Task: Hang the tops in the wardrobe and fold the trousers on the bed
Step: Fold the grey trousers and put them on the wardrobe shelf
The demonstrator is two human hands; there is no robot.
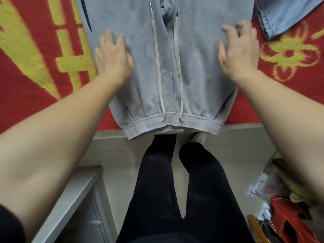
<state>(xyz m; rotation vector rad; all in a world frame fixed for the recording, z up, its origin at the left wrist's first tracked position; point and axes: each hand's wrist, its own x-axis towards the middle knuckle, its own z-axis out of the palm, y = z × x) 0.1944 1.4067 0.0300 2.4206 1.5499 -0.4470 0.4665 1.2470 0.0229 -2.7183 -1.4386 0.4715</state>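
Observation:
Grey sweat trousers (168,71) lie flat on the bed, their elastic waistband hanging just over the near edge and two pale drawstrings running up the middle. My left hand (114,57) rests palm down on the left side of the trousers, fingers straight. My right hand (238,50) is over the right side with its fingers spread and slightly bent; it looks blurred, and holds nothing. The trouser legs run out of view at the top.
The bed is covered by a red blanket (35,71) with yellow patterns. A light blue denim garment (284,14) lies at the top right. A grey cabinet (75,199) stands at the lower left and a cluttered pile (284,204) at the lower right. My black-trousered legs stand between them.

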